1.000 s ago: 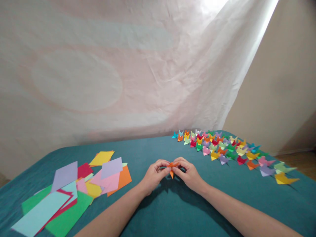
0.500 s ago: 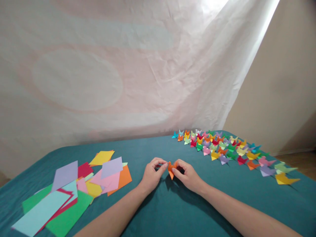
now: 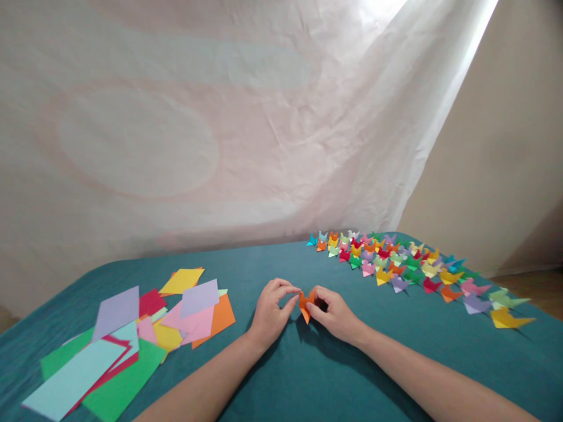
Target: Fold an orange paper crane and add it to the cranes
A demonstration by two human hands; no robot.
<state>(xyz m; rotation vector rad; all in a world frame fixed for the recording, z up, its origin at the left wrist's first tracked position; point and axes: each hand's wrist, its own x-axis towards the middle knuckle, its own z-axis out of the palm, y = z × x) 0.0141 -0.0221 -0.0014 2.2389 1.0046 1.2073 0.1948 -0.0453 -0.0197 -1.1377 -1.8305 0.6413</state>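
A small folded orange paper figure (image 3: 305, 303) sits between my two hands just above the teal tablecloth (image 3: 281, 375). My left hand (image 3: 272, 310) pinches its left side between thumb and forefinger. My right hand (image 3: 334, 310) pinches its right side, fingers curled. The figure's pointed tip hangs down toward the cloth.
Loose coloured paper sheets (image 3: 132, 334) lie spread at the left of the table. Several rows of finished folded paper figures (image 3: 404, 264) in many colours run along the right, toward the table's far edge. A pale cloth backdrop (image 3: 220, 117) hangs behind.
The orange figure went from spread flat between my fingertips to folded upright and narrower. Both hands closed in slightly and stayed in the same spot.
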